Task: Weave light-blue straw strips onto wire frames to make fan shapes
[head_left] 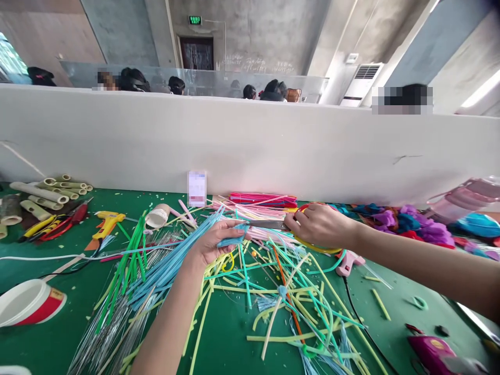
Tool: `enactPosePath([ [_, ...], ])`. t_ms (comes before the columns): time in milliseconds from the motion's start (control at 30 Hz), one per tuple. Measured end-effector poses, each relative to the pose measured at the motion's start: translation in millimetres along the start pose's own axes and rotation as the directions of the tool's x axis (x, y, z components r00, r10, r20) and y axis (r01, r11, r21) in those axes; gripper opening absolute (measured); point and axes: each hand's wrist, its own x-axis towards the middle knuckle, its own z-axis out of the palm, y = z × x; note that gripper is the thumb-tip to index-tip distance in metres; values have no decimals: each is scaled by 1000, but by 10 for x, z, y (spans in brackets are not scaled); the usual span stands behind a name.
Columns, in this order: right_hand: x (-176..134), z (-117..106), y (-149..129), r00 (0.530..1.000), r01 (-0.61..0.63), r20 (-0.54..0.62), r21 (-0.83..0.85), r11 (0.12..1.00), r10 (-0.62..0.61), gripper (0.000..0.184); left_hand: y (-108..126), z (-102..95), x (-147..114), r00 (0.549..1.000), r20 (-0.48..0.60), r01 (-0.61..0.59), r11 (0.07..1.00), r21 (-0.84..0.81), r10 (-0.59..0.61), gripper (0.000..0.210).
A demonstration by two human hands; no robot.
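Clock taken from view centre. Left hand (219, 239), 7 o'clock, pinches a blue piece (234, 239) at 6–7; right hand (318, 226), 4 o'clock, grips scissors (267, 224), tips at that piece. Whether the blades are parted: cannot tell. Step in hand judged to be trimming; next move would call for a steady pinch, fingertips clear of the blades. Writing: green sign (195, 20), 11 o'clock, reads "EXIT"; wall lettering (258, 65), 12 o'clock, illegible; card (197, 188), 9 o'clock, blurred.

Yellow-handled scissors (269, 225) held nearly level, metal blades pointed left; small light-blue piece (233, 240) pinched just beside blade tips.
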Motion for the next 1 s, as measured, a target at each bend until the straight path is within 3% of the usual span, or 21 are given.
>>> enactPosePath([
  [100, -36, 15, -15, 1000, -6, 13, -10, 1000, 7, 24, -21, -8, 18, 1000, -4, 19, 1000, 13, -19, 37],
  [267, -74, 7, -112, 999, -15, 31, 108, 994, 12, 26, -42, -11, 27, 998, -34, 47, 998, 46, -45, 39],
  [400, -56, -42, -200, 978, -177, 143, 171, 969, 154, 33, -39, -2, 13, 1000, 12, 18, 994, 112, -19, 40],
  [467, -62, -48, -240, 932, -315, 253, 211, 926, 259, 45, -23, 4, -16, 999, 31, 9, 987, 158, -14, 40],
  [600, -175, 44, -386, 742, -612, 486, 214, 761, 461, 60, 25, 10, -97, 999, 3, 35, 949, 313, -38, 48],
  [633, -219, 90, -445, 729, -643, 496, 259, 721, 471, 60, 35, 9, -111, 999, -10, 32, 935, 354, -31, 48],
  [733, -343, 248, -667, 749, -647, 501, 415, 640, 433, 55, 44, -6, -127, 999, -31, 22, 876, 482, -8, 43],
  [900, -379, 442, -1043, 631, -769, 652, 452, 452, 421, 37, 26, -36, -104, 1000, -26, 3, 815, 580, 15, 40],
  [1000, -332, 507, -1166, 587, -800, 713, 437, 410, 384, 33, 15, -42, -89, 999, -53, 26, 820, 572, 5, 37],
])
